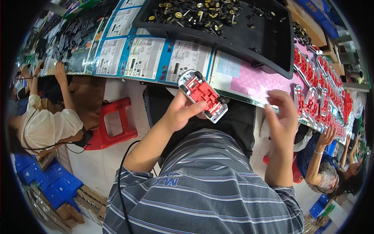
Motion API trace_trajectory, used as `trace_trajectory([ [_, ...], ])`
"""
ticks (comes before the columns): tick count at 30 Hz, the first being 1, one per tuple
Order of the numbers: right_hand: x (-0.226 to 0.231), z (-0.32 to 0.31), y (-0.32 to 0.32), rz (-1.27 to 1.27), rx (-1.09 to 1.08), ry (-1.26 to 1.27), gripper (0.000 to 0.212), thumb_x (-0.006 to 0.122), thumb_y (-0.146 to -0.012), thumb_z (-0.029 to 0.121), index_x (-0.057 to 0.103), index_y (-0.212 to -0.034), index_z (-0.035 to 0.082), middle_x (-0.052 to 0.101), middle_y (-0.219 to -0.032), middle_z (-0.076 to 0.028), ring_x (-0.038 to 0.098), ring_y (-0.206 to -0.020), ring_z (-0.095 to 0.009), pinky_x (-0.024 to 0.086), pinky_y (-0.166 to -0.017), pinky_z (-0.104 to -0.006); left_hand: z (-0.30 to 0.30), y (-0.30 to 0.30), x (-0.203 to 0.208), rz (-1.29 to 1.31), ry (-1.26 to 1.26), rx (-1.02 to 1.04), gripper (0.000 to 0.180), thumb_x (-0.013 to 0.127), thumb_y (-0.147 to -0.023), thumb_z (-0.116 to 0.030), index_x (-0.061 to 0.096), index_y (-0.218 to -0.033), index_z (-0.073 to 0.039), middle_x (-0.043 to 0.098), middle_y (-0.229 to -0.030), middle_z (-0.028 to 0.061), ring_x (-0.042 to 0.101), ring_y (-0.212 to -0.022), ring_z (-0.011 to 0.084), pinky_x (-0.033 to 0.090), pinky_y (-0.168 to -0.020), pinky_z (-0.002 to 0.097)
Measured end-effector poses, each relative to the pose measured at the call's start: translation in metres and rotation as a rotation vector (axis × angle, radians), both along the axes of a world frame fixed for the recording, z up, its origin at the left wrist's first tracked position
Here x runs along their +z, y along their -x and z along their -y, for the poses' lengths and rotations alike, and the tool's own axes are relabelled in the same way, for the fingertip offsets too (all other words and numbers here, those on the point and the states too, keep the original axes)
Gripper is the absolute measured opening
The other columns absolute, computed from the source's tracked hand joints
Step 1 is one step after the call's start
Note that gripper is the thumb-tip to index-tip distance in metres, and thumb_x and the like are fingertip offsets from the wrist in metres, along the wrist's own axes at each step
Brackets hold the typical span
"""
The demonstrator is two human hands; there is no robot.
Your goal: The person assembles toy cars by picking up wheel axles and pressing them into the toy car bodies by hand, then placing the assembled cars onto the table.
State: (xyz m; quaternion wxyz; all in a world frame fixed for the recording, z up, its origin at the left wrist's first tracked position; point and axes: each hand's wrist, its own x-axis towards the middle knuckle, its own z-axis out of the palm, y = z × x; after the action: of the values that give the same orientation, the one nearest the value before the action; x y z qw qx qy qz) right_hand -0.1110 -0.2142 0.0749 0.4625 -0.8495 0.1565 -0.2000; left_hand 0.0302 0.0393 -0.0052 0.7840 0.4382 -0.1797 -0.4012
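Note:
My left hand (pixel 178 113) is closed round a toy car (pixel 204 96), its red underside turned up and its silver-white body showing at the rim. The thumb presses on the red chassis, and black wheels show at both ends. The car is held above my lap, just off the table's front edge. My right hand (pixel 281 117) hangs near that edge on the right, fingers curved and apart, with nothing seen in it. Nearest to it on the table are several upturned toy cars (pixel 311 100) with red undersides.
A large black tray (pixel 269 58) holds many black wheels (pixel 200 17) on metal axles, some with yellow hubs. Printed sheets (pixel 144 58) and a pink sheet (pixel 253 87) cover the table. Co-workers (pixel 50 121) sit on both sides. A red stool (pixel 117 124) stands at left.

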Motion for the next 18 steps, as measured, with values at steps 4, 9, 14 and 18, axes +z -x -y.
trace_trajectory([
  [4, 0.014, -0.053, -0.039, 0.073, 0.207, 0.156, 0.05, 0.086, -0.075, 0.019, 0.063, -0.113, -0.004, 0.065, -0.11, -0.021, 0.065, -0.103, -0.037, 0.052, -0.093, -0.0418, 0.021, 0.02, -0.011, 0.133, -0.011, -0.05, 0.059, 0.067, -0.096, -0.01, 0.035, -0.145, -0.002, 0.06, -0.13, 0.0132, 0.062, -0.118, 0.0221, 0.055, -0.097, 0.0359],
  [9, 0.01, -0.074, -0.054, -0.009, 0.237, 0.258, 0.046, 0.086, -0.069, 0.012, 0.065, -0.108, -0.002, 0.066, -0.107, -0.02, 0.064, -0.103, -0.038, 0.053, -0.09, -0.0401, 0.021, 0.042, -0.012, 0.116, 0.036, -0.027, 0.064, 0.067, -0.096, -0.005, 0.031, -0.149, -0.006, 0.055, -0.136, 0.0117, 0.059, -0.121, 0.0214, 0.054, -0.095, 0.0345],
  [14, 0.01, -0.052, -0.021, 0.029, 0.271, 0.051, 0.05, 0.085, -0.068, 0.004, 0.063, -0.112, -0.003, 0.066, -0.107, -0.017, 0.066, -0.095, -0.027, 0.055, -0.08, -0.0338, 0.015, 0.036, -0.008, 0.042, -0.044, 0.03, 0.06, 0.066, -0.097, -0.009, 0.031, -0.145, 0.001, 0.057, -0.132, 0.0138, 0.059, -0.12, 0.02, 0.052, -0.098, 0.0339],
  [18, -0.006, -0.051, 0.004, -0.046, 0.29, 0.019, 0.049, 0.084, -0.068, 0.004, 0.064, -0.112, -0.002, 0.064, -0.111, -0.017, 0.066, -0.097, -0.029, 0.055, -0.083, -0.0348, 0.014, 0.035, -0.001, -0.006, 0.037, 0.067, 0.064, 0.069, -0.096, -0.011, 0.029, -0.145, 0.0, 0.055, -0.133, 0.016, 0.058, -0.122, 0.0212, 0.049, -0.103, 0.0368],
])
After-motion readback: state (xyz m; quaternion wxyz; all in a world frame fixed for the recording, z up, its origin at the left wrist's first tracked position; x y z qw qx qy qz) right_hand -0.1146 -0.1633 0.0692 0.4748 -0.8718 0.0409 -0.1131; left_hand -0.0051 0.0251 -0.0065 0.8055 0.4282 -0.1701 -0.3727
